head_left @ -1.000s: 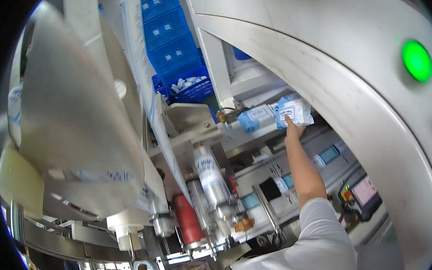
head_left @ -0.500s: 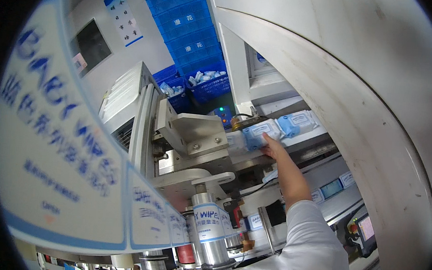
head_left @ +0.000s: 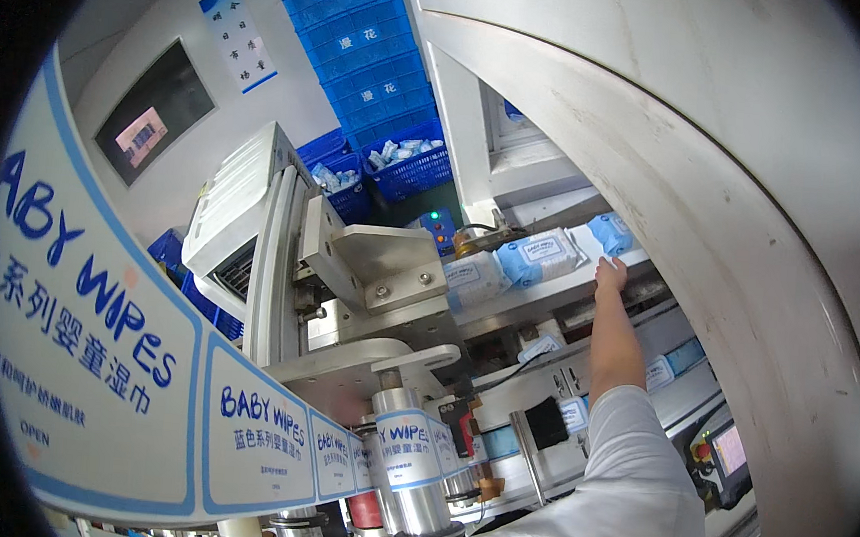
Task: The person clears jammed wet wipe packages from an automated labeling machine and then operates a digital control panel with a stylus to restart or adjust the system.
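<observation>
- Head view: the right hand [head_left: 610,274] reaches far out on a straight arm in a white sleeve [head_left: 624,482] to the machine's conveyor shelf [head_left: 523,297].
- Its fingers lie flat on the shelf edge, just beside a light-blue wipes pack [head_left: 612,231] — whether they touch or pinch the pack cannot be told at this size.
- Two more packs lie on the same shelf to the left: a blue-and-white pack [head_left: 541,256] next along, then a paler pack [head_left: 474,277] near the metal bracket [head_left: 370,264].
- The left hand is out of sight.
- A wide strip of printed labels [head_left: 142,388] curves across the near left — it runs down to a steel roller [head_left: 406,466].
- Stacked blue crates [head_left: 365,54] stand against the far wall.
</observation>
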`<move>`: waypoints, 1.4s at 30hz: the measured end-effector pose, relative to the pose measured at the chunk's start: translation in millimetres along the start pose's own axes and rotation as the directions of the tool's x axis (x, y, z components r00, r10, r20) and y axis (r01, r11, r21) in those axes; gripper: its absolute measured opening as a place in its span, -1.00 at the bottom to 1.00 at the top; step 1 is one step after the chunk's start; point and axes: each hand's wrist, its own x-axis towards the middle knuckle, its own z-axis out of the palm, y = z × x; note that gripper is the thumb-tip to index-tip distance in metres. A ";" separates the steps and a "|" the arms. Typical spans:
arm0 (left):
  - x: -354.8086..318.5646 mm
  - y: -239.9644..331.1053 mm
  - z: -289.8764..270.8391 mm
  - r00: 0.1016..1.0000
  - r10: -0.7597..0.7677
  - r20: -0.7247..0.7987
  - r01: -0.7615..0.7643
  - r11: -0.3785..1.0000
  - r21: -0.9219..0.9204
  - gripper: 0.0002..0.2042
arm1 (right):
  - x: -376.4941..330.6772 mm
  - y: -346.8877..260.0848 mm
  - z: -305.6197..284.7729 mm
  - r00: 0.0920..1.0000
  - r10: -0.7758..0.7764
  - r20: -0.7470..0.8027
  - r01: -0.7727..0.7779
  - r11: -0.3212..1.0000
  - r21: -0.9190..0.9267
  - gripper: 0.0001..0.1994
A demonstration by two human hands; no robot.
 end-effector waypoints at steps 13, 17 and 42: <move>-9.1 -19.5 -11.0 1.000 0.017 0.001 -0.017 0.999 -0.028 -0.71 | -57.9 -2.3 36.2 0.989 0.131 0.068 -0.140 0.979 0.147 -0.80; -21.6 -40.9 -27.5 0.995 0.090 0.048 -0.087 0.994 -0.061 -0.71 | -114.5 -37.7 25.9 0.943 0.132 0.306 -0.262 0.860 0.437 -0.77; -133.4 68.3 -42.6 0.452 0.777 0.439 -0.316 0.600 -0.735 -0.51 | -730.5 -135.8 -255.4 0.277 -0.054 0.959 0.674 0.723 -0.154 -0.80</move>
